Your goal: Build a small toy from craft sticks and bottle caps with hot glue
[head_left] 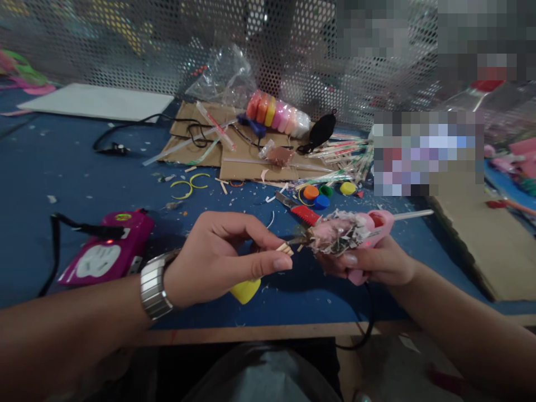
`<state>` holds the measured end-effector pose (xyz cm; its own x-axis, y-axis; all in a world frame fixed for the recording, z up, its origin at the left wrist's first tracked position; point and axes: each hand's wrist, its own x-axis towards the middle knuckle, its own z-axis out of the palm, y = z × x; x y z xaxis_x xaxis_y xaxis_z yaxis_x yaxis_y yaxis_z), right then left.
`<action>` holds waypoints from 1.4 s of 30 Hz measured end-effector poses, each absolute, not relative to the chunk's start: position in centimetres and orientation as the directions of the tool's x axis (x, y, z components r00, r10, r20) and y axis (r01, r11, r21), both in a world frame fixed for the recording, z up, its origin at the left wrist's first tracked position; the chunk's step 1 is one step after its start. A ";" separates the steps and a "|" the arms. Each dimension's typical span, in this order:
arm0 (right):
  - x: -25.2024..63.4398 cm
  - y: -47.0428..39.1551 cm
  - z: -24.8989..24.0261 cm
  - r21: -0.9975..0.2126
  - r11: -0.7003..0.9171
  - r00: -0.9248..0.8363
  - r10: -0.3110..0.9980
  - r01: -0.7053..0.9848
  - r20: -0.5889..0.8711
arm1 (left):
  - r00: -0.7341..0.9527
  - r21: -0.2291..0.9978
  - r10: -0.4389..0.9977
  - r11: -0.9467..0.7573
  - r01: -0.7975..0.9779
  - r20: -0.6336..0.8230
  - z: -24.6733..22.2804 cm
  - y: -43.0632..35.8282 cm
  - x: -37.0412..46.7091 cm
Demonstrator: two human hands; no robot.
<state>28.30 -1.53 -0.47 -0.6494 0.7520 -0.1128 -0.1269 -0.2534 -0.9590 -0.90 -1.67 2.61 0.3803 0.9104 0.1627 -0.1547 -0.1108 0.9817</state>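
My left hand (234, 251), with a metal watch at its wrist, pinches a small bundle of short wooden sticks (286, 249) between thumb and forefinger. My right hand (372, 261) is wrapped round the grip of a pink hot glue gun (379, 226). Scraps and hardened glue crust the gun's front, and a clear glue stick (412, 214) juts from its back. The nozzle (299, 240) points left, close to the ends of the sticks; whether they touch I cannot tell. Beneath my left hand lies a yellow piece (245, 290), partly hidden.
A magenta power box (109, 245) with a black cable lies left. Behind my hands are a red-handled cutter (305, 214), coloured caps (310, 193), cardboard (238, 170), wrapped straws and a pack of coloured clay (276, 114). More cardboard (473, 234) lies right. Perforated metal (146, 44) stands behind.
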 end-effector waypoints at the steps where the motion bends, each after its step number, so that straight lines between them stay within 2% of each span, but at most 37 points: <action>1: 28.3 -1.5 -0.5 -0.959 -0.254 -0.650 0.751 -0.121 -0.117 | 0.380 0.981 0.910 -0.110 -0.161 0.164 2.6 -1.7 -0.9; 9: 27.9 -1.4 -0.3 -0.955 -0.246 -0.684 0.726 -0.168 -0.067 | 0.381 0.979 0.905 -0.139 -0.150 0.187 2.5 -1.7 -1.1; 15: 28.0 -1.6 0.0 -0.960 -0.260 -0.644 0.753 -0.102 -0.135 | 0.374 0.987 0.914 -0.136 -0.082 0.157 2.6 -1.7 -1.2; 21: 28.3 -1.5 -0.4 -0.959 -0.241 -0.666 0.741 -0.149 -0.083 | 0.371 0.989 0.916 -0.130 -0.075 0.149 2.7 -1.7 -1.2; 29: 28.9 -1.6 -0.7 -0.971 -0.229 -0.647 0.752 -0.073 -0.129 | 0.364 0.985 0.915 -0.151 -0.085 0.172 2.7 -1.7 -1.1; 42: 29.4 -1.7 -1.1 -0.976 -0.204 -0.608 0.785 -0.069 -0.121 | 0.356 0.984 0.918 -0.150 -0.091 0.173 2.6 -1.7 -1.3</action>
